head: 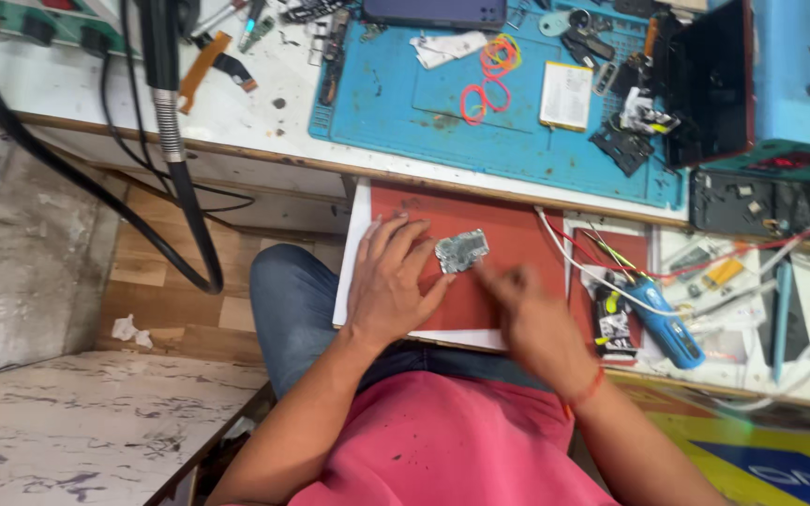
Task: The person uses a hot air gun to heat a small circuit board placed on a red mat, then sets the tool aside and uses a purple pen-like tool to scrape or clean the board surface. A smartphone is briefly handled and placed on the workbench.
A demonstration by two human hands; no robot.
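On the red surface [508,234], the left hand [388,281] lies flat and open beside a small silver board [462,250], pinning it, while the blurred right hand [536,323] reaches near; its grip is unclear, and a careful pinch seems needed next.

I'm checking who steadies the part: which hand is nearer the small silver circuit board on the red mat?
Left. The left hand lies flat on the red mat with fingertips touching the circuit board; the blurred right hand is just below and right of it.
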